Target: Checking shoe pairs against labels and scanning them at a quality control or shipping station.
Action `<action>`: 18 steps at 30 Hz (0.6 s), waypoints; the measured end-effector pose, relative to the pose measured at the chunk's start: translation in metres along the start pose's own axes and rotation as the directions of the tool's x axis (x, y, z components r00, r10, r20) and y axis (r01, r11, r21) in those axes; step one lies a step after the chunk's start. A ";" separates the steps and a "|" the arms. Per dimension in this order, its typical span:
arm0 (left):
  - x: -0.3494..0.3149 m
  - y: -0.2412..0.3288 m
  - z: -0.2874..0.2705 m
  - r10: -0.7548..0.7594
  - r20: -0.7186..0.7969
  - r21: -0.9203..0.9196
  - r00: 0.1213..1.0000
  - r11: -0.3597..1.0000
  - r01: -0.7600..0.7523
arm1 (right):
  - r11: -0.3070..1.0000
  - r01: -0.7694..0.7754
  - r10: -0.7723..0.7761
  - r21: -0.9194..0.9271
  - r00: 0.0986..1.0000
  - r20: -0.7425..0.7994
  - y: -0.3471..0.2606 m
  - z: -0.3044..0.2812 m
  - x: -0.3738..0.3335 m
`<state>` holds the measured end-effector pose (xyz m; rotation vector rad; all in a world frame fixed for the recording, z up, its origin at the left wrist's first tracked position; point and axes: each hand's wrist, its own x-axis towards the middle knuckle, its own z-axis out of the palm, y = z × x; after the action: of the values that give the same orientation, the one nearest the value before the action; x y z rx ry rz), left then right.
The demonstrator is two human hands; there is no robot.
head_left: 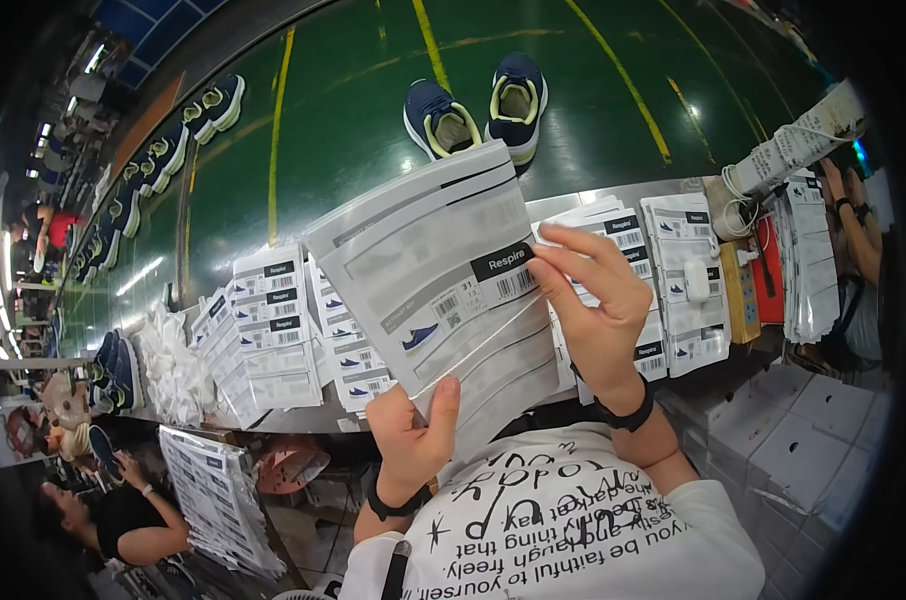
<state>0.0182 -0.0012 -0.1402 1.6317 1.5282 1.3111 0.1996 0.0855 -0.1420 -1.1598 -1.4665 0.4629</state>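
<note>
Wide green conveyor belt (313, 130) fills upper view, yellow lines (276, 120) running along it. Pair of navy shoes with pale yellow lining (478, 110) sits on the belt; more pairs (188, 125) recede at left. Metal worktop (613, 192) edges the belt. Blue structure (158, 35) above, strip lights (93, 60) bright at far left. White boxes (803, 440) stacked lower right. Seated person in black (123, 515) lower left.

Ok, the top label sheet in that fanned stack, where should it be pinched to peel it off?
Probably at its right edge, coming from the right. The fanned stack of label sheets is clamped at its lower end by the left hand, so that end is pinned. The right hand already has fingertips on the top sheet's free right edge, beside the black tab.
</note>
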 end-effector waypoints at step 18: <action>0.060 0.030 -0.061 -0.218 -0.280 0.695 0.935 0.626 0.354 | 0.871 -0.001 0.182 0.492 0.930 -0.321 0.008 -0.014 0.056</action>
<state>-0.0306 0.0364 -0.0736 1.6084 2.5433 0.6685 0.2232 0.1321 -0.1158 -0.8520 -0.9052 0.6100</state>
